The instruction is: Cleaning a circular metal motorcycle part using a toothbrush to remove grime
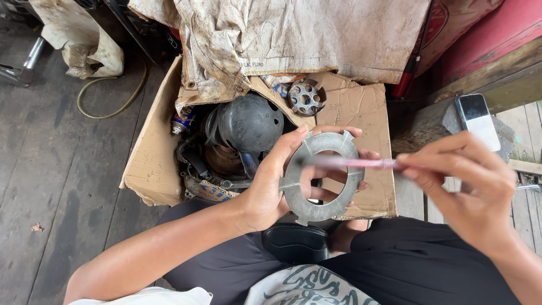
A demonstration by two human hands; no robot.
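My left hand [276, 181] holds a flat grey metal ring plate [307, 210] with notched tabs around its rim, upright in front of me. My right hand [468, 181] pinches a thin pink-red pen-like tool [353, 163] that lies blurred across the face of the ring, its tip near the ring's left side. Both hands hover over my lap and the front edge of a cardboard box [372, 113].
The open cardboard box holds a dark rounded engine part [248, 121], a round toothed metal hub [306, 97] and greasy pieces. A dirty cloth [293, 34] drapes over its back. A phone [477, 120] lies on a stone block at right. A hose [107, 99] curls on the plank floor.
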